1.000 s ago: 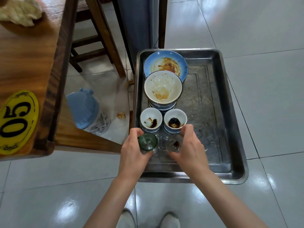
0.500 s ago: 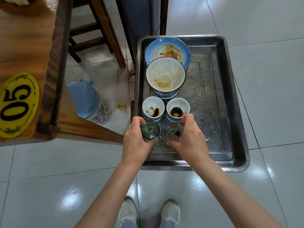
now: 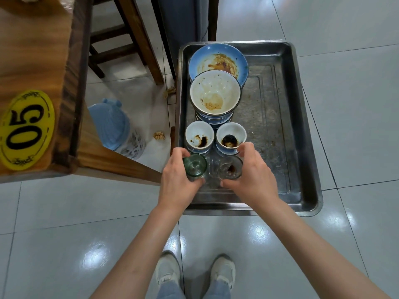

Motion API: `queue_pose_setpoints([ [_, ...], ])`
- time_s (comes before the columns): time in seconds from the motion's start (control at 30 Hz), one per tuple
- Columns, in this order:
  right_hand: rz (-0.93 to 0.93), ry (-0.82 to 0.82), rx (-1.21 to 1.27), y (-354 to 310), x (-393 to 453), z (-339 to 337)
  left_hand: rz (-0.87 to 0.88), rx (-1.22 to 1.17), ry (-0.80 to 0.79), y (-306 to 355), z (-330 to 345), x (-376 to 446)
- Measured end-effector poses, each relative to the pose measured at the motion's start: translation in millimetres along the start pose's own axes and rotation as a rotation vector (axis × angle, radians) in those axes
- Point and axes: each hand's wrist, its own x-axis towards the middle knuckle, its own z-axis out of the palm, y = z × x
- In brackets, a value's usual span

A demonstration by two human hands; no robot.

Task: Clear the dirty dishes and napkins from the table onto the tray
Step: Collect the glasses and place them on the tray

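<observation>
- Dirty dishes are gathered on the left half of a rectangular stainless-steel tray (image 3: 278, 117), its scuffed floor ribbed with pressed lines and its rim rolled.
- Left hand (image 3: 177, 182): fingers and thumb are curled round a small green-tinted drinking glass (image 3: 195, 167), held upright over the tray's near left corner.
- Right hand (image 3: 252, 178): thumb and fingers are closed round a small clear drinking glass (image 3: 230, 168) with a dark residue spot at the bottom; whether either glass rests on the tray floor cannot be told.
- The two glasses are held just beside each other.
- Just beyond the glasses, two small white ceramic cups with blue outsides are seen side by side: the left cup (image 3: 199, 135) is streaked with dark sauce, the right cup (image 3: 231, 135) is pooled with it.
- Behind the cups, a white-lined round bowl with a dark rim (image 3: 215, 93), smeared brown, is stacked on other blue bowls.
- A glossy blue round plate (image 3: 218, 61) with orange-brown smears is partly covered by that stack, at the far left corner.
- A varnished wooden table (image 3: 36, 67) bearing a yellow oval "05" number plaque (image 3: 24, 130) is seen at left, apart from the tray.
</observation>
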Motion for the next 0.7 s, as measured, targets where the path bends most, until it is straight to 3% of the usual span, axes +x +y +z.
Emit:
queue_pose_setpoints([
  [0.33,-0.034,-0.008,-0.004,-11,-9,-49,-0.002,0.041,0.058,35,-38,-20],
  [0.7,-0.252,-0.036,0.022,-92,-48,-200,0.117,0.052,0.034,148,-169,-56],
])
